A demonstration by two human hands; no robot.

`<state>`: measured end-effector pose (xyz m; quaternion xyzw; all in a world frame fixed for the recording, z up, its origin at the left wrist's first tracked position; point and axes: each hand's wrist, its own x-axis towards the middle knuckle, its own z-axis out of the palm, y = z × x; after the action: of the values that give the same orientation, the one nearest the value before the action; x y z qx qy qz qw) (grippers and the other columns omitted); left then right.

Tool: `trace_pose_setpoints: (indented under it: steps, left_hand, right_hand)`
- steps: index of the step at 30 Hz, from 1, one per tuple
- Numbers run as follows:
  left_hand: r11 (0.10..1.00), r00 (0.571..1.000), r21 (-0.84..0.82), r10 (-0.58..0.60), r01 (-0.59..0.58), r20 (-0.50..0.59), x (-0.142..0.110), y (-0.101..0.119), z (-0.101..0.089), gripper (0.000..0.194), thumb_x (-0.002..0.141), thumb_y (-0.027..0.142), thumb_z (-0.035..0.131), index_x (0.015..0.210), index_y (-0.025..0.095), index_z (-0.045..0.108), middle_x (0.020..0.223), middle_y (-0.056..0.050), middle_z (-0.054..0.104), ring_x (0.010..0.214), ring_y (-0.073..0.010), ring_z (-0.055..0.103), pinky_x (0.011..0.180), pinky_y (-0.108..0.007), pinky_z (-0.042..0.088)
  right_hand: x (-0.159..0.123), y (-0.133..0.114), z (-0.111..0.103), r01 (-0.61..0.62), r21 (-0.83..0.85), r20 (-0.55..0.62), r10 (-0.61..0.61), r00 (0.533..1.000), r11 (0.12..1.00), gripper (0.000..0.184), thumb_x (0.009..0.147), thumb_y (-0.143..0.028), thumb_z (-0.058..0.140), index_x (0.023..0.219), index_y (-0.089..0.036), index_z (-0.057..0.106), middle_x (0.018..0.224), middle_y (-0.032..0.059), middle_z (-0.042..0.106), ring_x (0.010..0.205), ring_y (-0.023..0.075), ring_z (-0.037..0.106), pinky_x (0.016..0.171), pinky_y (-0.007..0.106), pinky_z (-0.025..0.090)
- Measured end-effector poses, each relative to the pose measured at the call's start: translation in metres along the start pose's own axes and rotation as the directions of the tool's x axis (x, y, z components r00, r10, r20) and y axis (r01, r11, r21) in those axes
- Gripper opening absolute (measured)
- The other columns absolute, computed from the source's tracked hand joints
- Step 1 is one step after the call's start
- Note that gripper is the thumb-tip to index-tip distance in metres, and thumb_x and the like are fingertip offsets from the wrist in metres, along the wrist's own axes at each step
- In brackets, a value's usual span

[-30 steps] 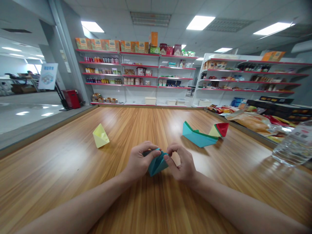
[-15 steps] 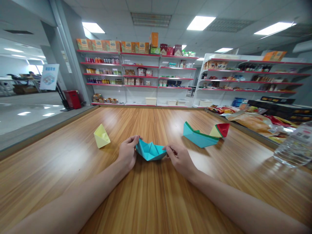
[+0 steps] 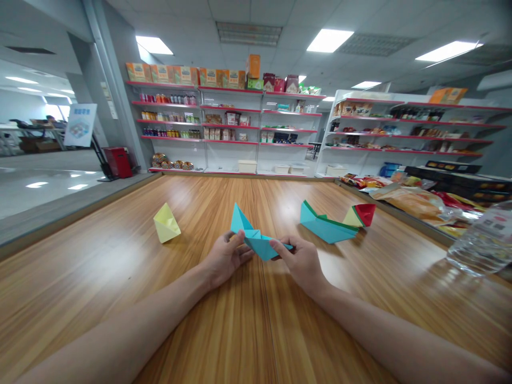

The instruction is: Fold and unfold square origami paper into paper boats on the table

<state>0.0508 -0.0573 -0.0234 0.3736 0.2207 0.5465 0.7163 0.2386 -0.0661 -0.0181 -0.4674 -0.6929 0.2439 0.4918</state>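
A small light-blue paper boat (image 3: 262,245) is held between my two hands above the table, with one pointed end standing up at the left. My left hand (image 3: 228,257) pinches its near side, thumb on the paper, the other fingers behind and below. At the boat's right end, my right hand (image 3: 301,261) grips the tip between thumb and fingers. A yellow folded paper piece (image 3: 167,224) stands to the left. Farther right is a larger blue paper boat (image 3: 328,226) with a green edge, touching or close beside a red and yellow folded paper piece (image 3: 362,214).
The wooden table (image 3: 192,330) has a raised rim. A clear plastic bottle (image 3: 482,240) stands at the right edge. Snack bags (image 3: 416,198) and black boxes (image 3: 448,178) lie beyond the right rim. Shelves of goods (image 3: 230,117) line the back.
The blue paper was bunched between my fingers, then opened into a boat shape. Now its left end points up, and my left hand has shifted right along it.
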Motion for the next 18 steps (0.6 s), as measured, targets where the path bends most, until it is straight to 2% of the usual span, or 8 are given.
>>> trace_pose_setpoints:
  steps: [3, 8, 12, 15, 18]
  left_hand:
    - [1.0, 0.999, 0.006, -0.018, 0.017, 0.042, -0.0032, -0.0027, 0.0037, 0.029, 0.073, 0.027, 0.072, 0.094, 0.014, 0.056, 0.094, -0.009, 0.066, 0.086, -0.0195, 0.065, 0.079, -0.033, 0.05]
    - [0.998, 0.993, 0.013, 0.062, -0.061, -0.098, -0.0003, -0.0023, 0.0026, 0.023, 0.071, 0.023, 0.074, 0.085, 0.013, 0.059, 0.082, -0.005, 0.066, 0.073, -0.014, 0.064, 0.072, -0.028, 0.051]
    - [0.998, 0.983, 0.051, 0.049, -0.041, -0.177, -0.0003, -0.0016, 0.0019, 0.026, 0.066, 0.022, 0.077, 0.084, 0.012, 0.061, 0.08, -0.005, 0.066, 0.07, -0.0142, 0.063, 0.065, -0.026, 0.052]
    - [0.995, 0.97, 0.089, 0.068, -0.048, -0.233, -0.0021, -0.0019, 0.004, 0.028, 0.06, 0.022, 0.08, 0.077, 0.012, 0.06, 0.07, -0.002, 0.064, 0.06, -0.0121, 0.06, 0.056, -0.024, 0.05]
    - [0.984, 0.962, 0.169, 0.102, -0.06, -0.255, -0.0051, -0.0021, 0.008, 0.03, 0.057, 0.022, 0.081, 0.072, 0.013, 0.057, 0.062, 0.001, 0.06, 0.052, -0.0103, 0.055, 0.052, -0.023, 0.047]
  right_hand:
    - [-0.0007, 0.0005, 0.0015, -0.001, 0.063, 0.053, -0.003, 0.999, 0.998, 0.032, 0.082, -0.045, 0.057, 0.067, -0.017, 0.06, 0.066, 0.0046, 0.068, 0.06, 0.0174, 0.064, 0.056, 0.026, 0.048]
    - [-0.0052, 0.0021, 0.0056, 0.059, 0.047, 0.2, -0.067, 0.977, 0.997, 0.033, 0.084, -0.041, 0.056, 0.061, -0.017, 0.054, 0.062, 0.0021, 0.064, 0.054, 0.0128, 0.058, 0.054, 0.024, 0.042]
    - [-0.0082, -0.0012, 0.0065, 0.094, -0.014, 0.281, -0.087, 0.956, 0.995, 0.034, 0.084, -0.039, 0.055, 0.058, -0.017, 0.05, 0.051, -0.0023, 0.052, 0.048, 0.0092, 0.046, 0.047, 0.021, 0.033]
    - [-0.0084, -0.0035, 0.0064, 0.095, -0.006, 0.333, -0.088, 0.939, 0.995, 0.037, 0.082, -0.038, 0.057, 0.054, -0.017, 0.046, 0.049, -0.0044, 0.043, 0.046, 0.0076, 0.039, 0.044, 0.021, 0.028]
    - [-0.007, -0.0033, 0.0059, 0.064, 0.034, 0.368, -0.072, 0.927, 0.997, 0.041, 0.084, -0.042, 0.054, 0.053, -0.017, 0.045, 0.05, -0.0032, 0.045, 0.047, 0.0079, 0.04, 0.045, 0.021, 0.03]
